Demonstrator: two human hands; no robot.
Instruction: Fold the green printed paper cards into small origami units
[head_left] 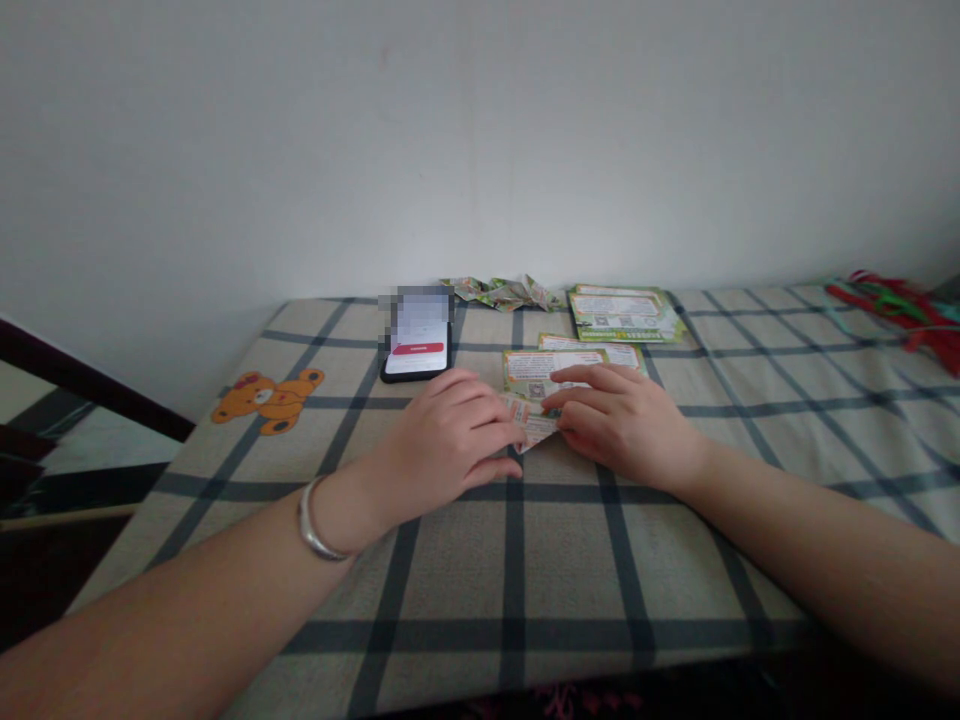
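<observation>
My left hand (457,430), with a silver bangle at its wrist, lies over the left side of a small folded printed paper (534,424). Its fingers are bent and touch that paper. From the other side, my right hand (626,418) presses on the paper's right edge with curled fingers, and its index finger reaches across a printed card (555,362). The fingertips partly hide the folded paper. Just behind lies another printed card (592,345), partly covered by the nearer one.
A phone (417,345) with a lit screen lies left of the cards. Crumpled folded papers (502,292) and a stack of green-bordered cards (626,312) rest near the wall. Red and green cords (900,310) lie far right. A bear figure (270,398) is on the checked tablecloth (450,580).
</observation>
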